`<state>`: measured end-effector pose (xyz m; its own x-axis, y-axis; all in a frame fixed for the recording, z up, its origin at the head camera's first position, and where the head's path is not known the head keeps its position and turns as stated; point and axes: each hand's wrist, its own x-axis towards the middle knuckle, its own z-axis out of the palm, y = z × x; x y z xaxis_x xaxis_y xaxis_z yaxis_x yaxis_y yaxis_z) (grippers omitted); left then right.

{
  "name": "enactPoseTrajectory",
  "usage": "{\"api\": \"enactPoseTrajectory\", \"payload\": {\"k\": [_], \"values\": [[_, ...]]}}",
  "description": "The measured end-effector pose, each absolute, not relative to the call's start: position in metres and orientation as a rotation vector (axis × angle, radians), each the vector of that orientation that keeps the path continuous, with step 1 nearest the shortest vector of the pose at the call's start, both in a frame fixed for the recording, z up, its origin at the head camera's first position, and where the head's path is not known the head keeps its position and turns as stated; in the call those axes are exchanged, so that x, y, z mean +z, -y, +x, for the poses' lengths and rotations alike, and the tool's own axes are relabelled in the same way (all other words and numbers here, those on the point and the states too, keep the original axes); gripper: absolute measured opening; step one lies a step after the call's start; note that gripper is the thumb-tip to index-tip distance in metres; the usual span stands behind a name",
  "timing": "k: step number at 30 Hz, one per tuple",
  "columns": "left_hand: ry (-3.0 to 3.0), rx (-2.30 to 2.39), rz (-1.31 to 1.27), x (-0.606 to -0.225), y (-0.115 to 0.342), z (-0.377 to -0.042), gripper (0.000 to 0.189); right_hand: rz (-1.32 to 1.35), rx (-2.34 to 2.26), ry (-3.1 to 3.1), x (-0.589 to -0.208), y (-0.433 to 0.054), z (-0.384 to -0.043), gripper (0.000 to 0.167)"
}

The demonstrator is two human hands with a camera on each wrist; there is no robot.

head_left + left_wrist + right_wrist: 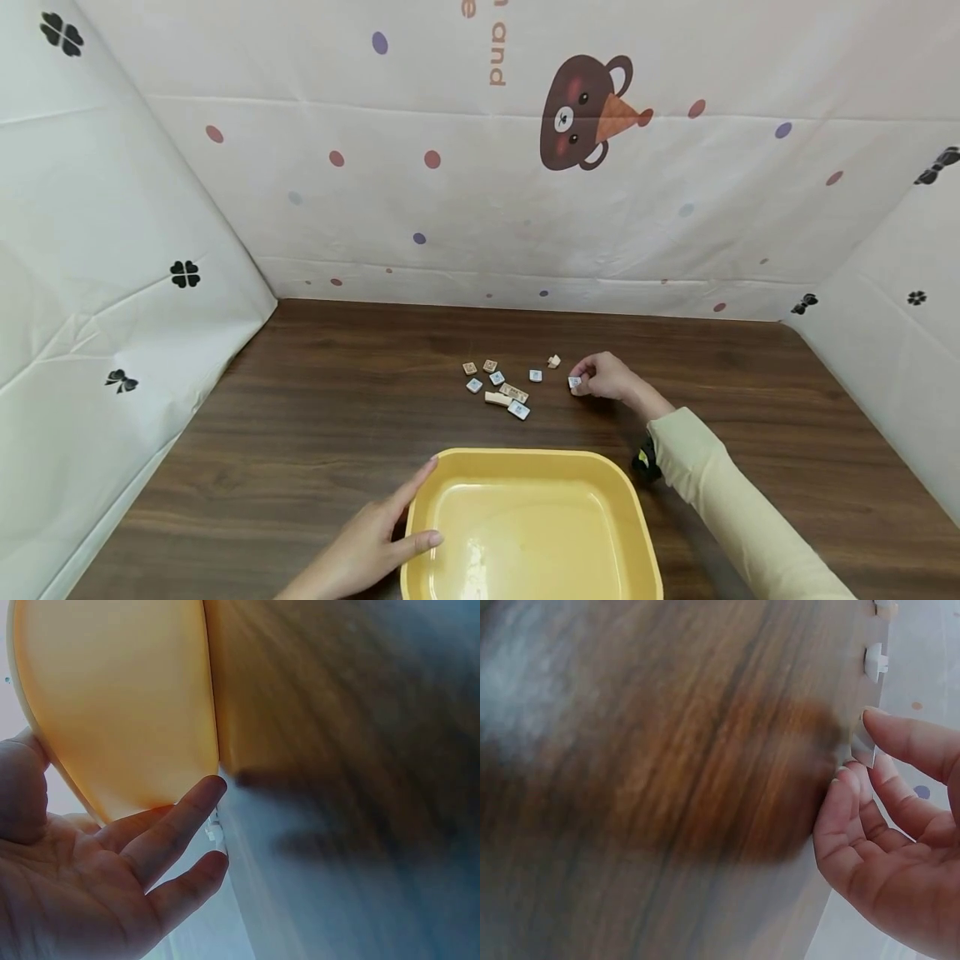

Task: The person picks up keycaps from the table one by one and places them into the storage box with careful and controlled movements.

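Note:
In the head view my right hand (pixel 606 377) pinches a small white square tile (pixel 574 382) with dark print on its face, low over the table. The right wrist view shows the tile (pixel 863 742) between the thumb and fingertips. My left hand (pixel 372 533) holds the left rim of a yellow plastic basin (pixel 525 457), thumb over the inside and fingers along the outer wall. Left of my right hand lie several small tiles, among them a white tile (pixel 536 376), a white tile (pixel 518 410) and a tan tile (pixel 469 368).
A small cream piece (pixel 554 362) lies behind the tiles. The dark wood table (pixel 337 400) is bordered by a white printed cloth (pixel 360 200) at the back and both sides. A dark band (pixel 647 460) hangs by the right sleeve, near the basin's right corner.

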<state>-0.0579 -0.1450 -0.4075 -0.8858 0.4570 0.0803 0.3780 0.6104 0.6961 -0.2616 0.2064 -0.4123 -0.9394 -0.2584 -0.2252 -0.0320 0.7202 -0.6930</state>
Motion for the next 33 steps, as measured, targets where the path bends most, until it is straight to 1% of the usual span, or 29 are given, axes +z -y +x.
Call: {"api": "enactPoseTrajectory", "payload": {"k": [10, 18, 33], "values": [[-2.710, 1.148, 0.703, -0.408, 0.146, -0.062, 0.072, -0.198, -1.211, -2.486, -0.408, -0.209, -0.252, 0.023], [-2.673, 1.172, 0.740, -0.407, 0.146, -0.065, 0.073, -0.203, -1.253, -2.459, -0.394, -0.207, -0.241, 0.025], [-2.699, 1.169, 0.667, -0.407, 0.146, -0.068, 0.071, -0.385, -1.267, -2.420, -0.368, -0.196, -0.214, 0.027]]}}
